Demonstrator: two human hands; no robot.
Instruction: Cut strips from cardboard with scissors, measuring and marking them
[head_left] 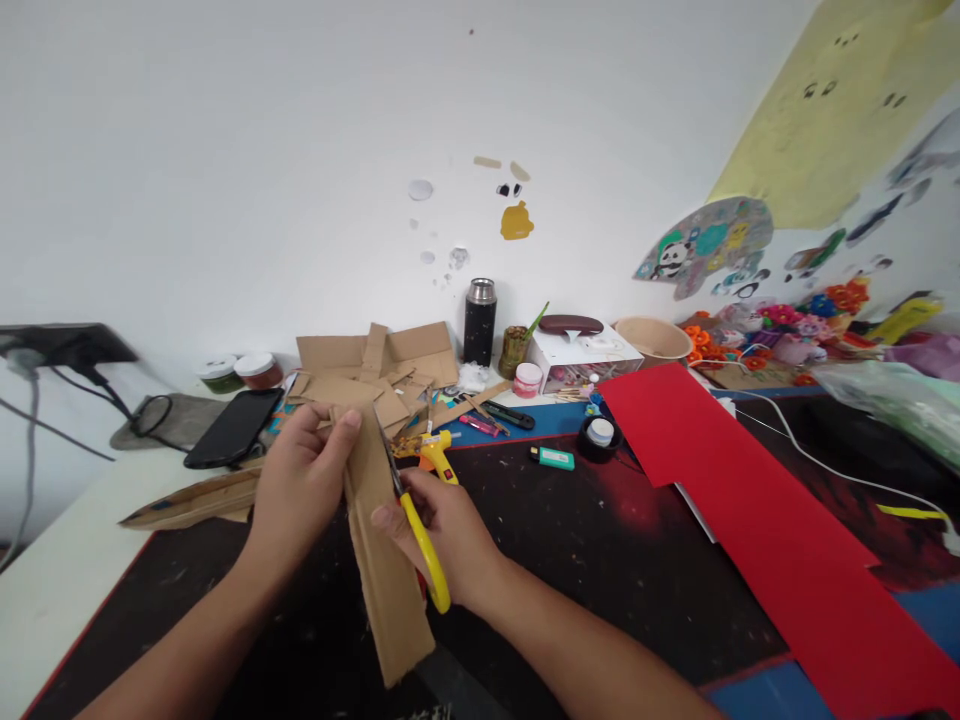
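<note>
My left hand (pixel 304 470) pinches the upper end of a long strip of brown cardboard (pixel 382 570), which slants down toward me above the dark mat. Closed around a pair of yellow-handled scissors (pixel 426 550), my right hand (pixel 450 525) is at the strip's right edge. The scissor blades point up and away from me along that edge, close to my left fingers. Part of the far handle is hidden by my hand. Just beyond my right hand lies a yellow glue gun (pixel 439 458).
Cardboard scraps (pixel 352 385) pile up against the wall beside a black flask (pixel 480 325). A black phone (pixel 234 428) lies at left. On the dark mat (pixel 570 560) sit a teal lighter (pixel 553 458) and a black tape roll (pixel 600 438). Large red card (pixel 750 510) covers the right side.
</note>
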